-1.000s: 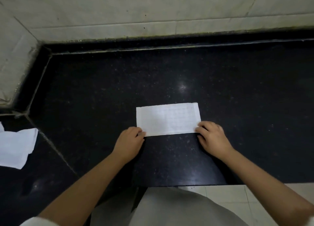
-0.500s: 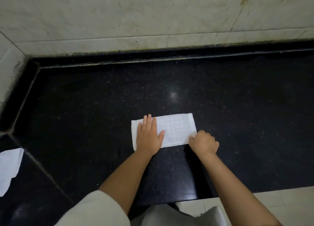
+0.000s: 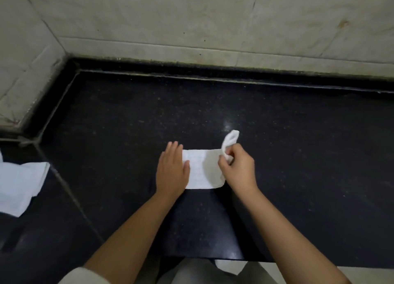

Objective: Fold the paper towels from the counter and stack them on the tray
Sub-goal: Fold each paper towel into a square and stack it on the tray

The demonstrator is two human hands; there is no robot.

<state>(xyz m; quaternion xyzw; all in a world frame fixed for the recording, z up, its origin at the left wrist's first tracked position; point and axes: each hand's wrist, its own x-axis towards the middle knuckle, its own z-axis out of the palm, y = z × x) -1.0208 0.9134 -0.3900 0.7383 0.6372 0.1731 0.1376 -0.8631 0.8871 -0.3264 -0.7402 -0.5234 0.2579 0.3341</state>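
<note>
Two hands on towel (image 3: 202, 172), mid-counter (image 3: 298, 155). Left hand (image 3: 171, 172) flat, pinning left end. Right hand (image 3: 237, 170) pinches lifted right end. Advice: carry end over left, match edges, then crease. Tray unseen.

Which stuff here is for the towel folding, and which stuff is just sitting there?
For the job:
- paper towel being folded on the counter
- left hand pressing one end flat
- right hand pinching and lifting the other end
- white towels at the left edge

Just there:
- tiled wall
- pale floor
No tray is in view.
</note>
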